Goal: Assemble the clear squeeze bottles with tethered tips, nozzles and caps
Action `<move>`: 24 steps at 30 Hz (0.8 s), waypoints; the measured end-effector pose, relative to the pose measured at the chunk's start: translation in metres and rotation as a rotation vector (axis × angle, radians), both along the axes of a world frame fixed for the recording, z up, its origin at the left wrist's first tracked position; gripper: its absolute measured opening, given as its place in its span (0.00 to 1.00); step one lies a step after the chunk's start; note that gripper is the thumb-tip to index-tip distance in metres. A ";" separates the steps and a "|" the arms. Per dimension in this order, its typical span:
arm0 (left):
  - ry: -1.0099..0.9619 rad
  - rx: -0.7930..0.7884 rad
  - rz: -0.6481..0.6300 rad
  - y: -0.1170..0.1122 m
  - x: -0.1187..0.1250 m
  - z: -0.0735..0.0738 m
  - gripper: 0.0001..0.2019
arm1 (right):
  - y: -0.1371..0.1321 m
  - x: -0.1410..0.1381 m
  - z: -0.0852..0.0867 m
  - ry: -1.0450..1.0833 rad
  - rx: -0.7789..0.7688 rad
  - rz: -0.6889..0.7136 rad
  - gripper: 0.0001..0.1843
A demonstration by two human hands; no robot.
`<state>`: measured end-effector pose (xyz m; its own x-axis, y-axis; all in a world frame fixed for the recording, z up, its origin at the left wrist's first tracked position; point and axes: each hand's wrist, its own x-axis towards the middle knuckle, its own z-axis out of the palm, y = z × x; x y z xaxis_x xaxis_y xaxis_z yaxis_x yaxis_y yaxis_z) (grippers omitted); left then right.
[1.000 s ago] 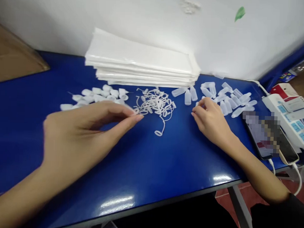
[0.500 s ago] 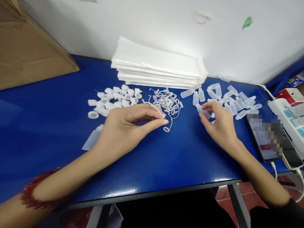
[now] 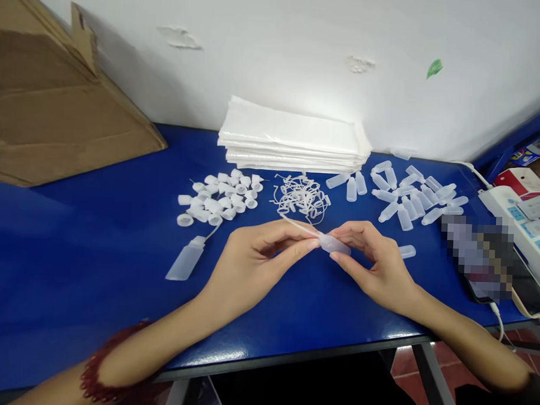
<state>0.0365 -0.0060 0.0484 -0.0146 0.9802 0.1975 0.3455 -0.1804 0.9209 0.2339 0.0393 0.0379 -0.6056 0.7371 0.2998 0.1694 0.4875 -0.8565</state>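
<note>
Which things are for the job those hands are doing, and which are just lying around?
Probably the job: held bottle, held strap, strap pile, white caps, loose bottles, strapped bottle.
Probably just lying around: cardboard, phones, power strip, white packets.

The right hand (image 3: pixel 380 262) has moved left to the frame's centre, bringing a small translucent plastic bottle (image 3: pixel 336 245) to the left hand (image 3: pixel 254 258), which pinches a thin white plastic strap (image 3: pixel 298 225). Left of centre, a larger translucent plastic bottle (image 3: pixel 186 260), half a second ago partly covered, now shows whole.
</note>
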 end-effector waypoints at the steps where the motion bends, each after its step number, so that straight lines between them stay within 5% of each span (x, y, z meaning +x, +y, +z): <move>1: -0.031 -0.029 0.009 0.000 0.000 -0.001 0.04 | -0.001 0.000 -0.001 0.000 0.017 0.004 0.12; 14: -0.043 -0.018 -0.043 -0.001 0.000 -0.010 0.04 | -0.002 -0.003 -0.021 0.014 0.170 0.026 0.20; 20: -0.059 -0.156 -0.120 0.002 -0.005 -0.009 0.05 | -0.002 -0.005 -0.024 0.039 0.022 0.063 0.20; 24: 0.001 -0.064 -0.118 0.000 -0.005 -0.010 0.05 | 0.000 -0.005 -0.024 0.122 -0.231 0.074 0.19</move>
<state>0.0318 -0.0065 0.0382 0.1018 0.9856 0.1347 0.3264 -0.1610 0.9314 0.2294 0.0391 0.0144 -0.6304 0.7493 0.2029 0.0291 0.2839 -0.9584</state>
